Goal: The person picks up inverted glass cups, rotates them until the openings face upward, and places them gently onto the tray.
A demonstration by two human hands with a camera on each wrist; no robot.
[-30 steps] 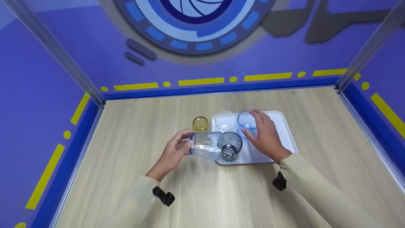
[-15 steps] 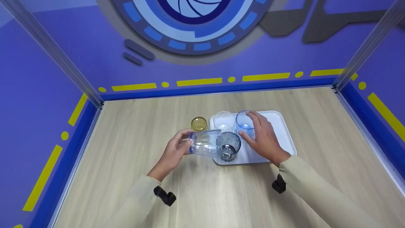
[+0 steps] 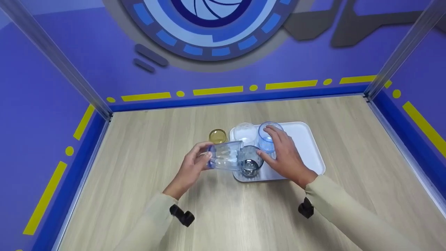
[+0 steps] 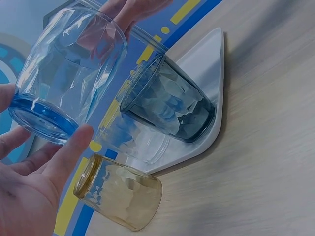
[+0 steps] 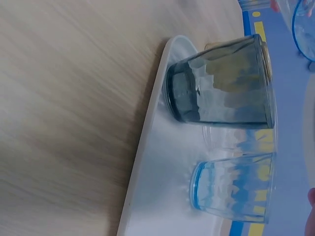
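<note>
My left hand (image 3: 190,168) grips a clear glass with a blue base (image 4: 42,115) by its base end. That glass is tipped on its side in the air, its mouth pointing right, beside the rim of an upright smoky grey glass (image 5: 221,88). My right hand (image 3: 284,153) hovers over the tray with fingers spread. Its thumb overlaps the grey glass's rim in the head view, and its fingertips are above a blue glass (image 5: 234,187). The right wrist view shows that blue glass standing upright with no fingers around it.
A white tray (image 3: 308,153) bears the grey and blue glasses and a colourless glass (image 3: 244,133) behind them. Left of the tray, an amber glass (image 4: 123,194) stands upside down on the wooden table (image 3: 146,150). Blue-purple panels (image 3: 195,80) enclose the back and sides.
My right hand has come off the blue glass and shifted left, its thumb now by the grey glass's rim. My left hand keeps the tipped glass almost in place.
</note>
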